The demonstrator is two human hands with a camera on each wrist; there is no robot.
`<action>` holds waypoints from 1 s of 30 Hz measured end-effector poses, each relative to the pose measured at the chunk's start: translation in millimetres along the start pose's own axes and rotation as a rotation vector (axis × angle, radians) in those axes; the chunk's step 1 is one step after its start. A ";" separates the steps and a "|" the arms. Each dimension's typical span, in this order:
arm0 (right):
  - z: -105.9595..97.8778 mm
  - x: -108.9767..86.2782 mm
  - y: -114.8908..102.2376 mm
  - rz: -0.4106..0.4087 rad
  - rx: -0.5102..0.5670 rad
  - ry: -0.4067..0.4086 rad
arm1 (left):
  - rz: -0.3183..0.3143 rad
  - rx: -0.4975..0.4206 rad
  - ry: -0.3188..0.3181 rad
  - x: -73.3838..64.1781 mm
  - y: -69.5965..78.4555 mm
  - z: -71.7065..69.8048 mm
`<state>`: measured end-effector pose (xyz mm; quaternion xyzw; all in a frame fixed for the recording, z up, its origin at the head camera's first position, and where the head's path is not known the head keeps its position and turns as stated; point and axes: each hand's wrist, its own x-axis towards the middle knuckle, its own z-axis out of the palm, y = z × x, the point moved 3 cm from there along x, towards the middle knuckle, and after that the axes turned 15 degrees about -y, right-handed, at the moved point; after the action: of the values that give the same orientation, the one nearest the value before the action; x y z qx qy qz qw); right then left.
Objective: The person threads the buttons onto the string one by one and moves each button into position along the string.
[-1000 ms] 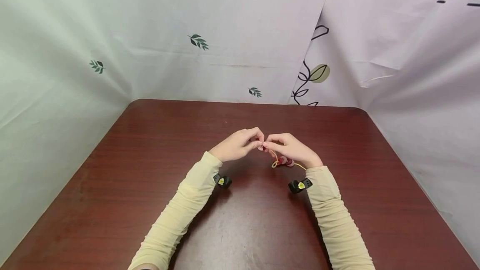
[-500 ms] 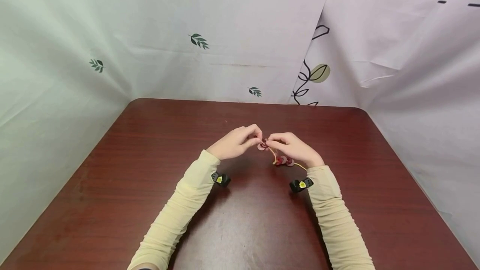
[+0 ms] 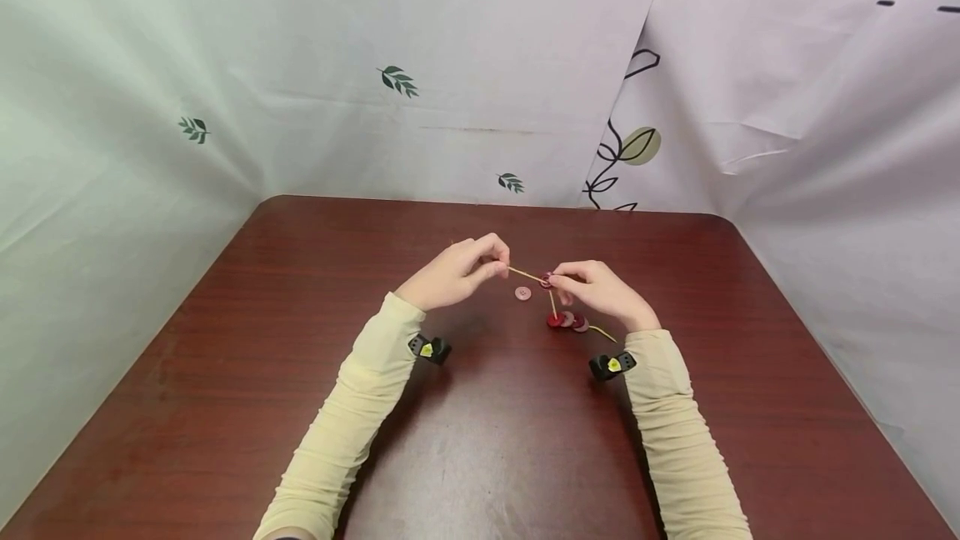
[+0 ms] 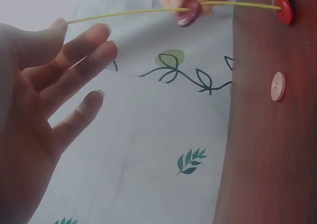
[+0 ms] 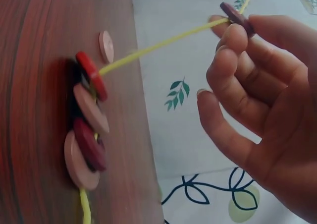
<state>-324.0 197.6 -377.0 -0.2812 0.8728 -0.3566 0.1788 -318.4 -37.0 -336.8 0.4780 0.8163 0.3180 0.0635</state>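
Note:
Between finger and thumb my left hand [image 3: 455, 273] pinches one end of a yellow string [image 4: 124, 15], which runs taut to the right. My right hand [image 3: 600, 292] pinches a dark red button [image 5: 237, 19] by its edge; the string passes through this button. From there the string slopes down to several threaded buttons on the table: a bright red button [image 5: 91, 75] first, then pink and dark red ones lying against each other. A loose pink button [image 3: 522, 293] lies on the table below the gap between the hands.
The brown wooden table [image 3: 480, 440] has a far edge close behind the hands. A white cloth [image 3: 315, 65] with leaf prints hangs around it. Black cameras [image 3: 612, 365] sit on both wrists. A short string tail [image 3: 603, 333] lies beyond the threaded buttons.
The left hand has moved left and up, drawing the string out through the dark red button. My right hand has shifted slightly right, and the loose pink button now shows on the table.

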 end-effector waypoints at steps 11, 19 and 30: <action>4.4 -0.6 10.5 0.084 -0.021 -0.078 | 0.001 0.022 -0.013 -2.3 3.9 -2.3; 10.8 0.9 19.9 0.124 0.083 -0.154 | 0.005 0.025 -0.022 -2.6 7.0 -3.8; 15.9 1.7 25.4 0.152 0.100 -0.204 | 0.028 0.055 -0.028 -3.8 8.3 -3.7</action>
<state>-326.4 203.2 -406.4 -0.2399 0.8500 -0.3545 0.3071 -311.8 -39.0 -329.8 0.4955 0.8170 0.2893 0.0572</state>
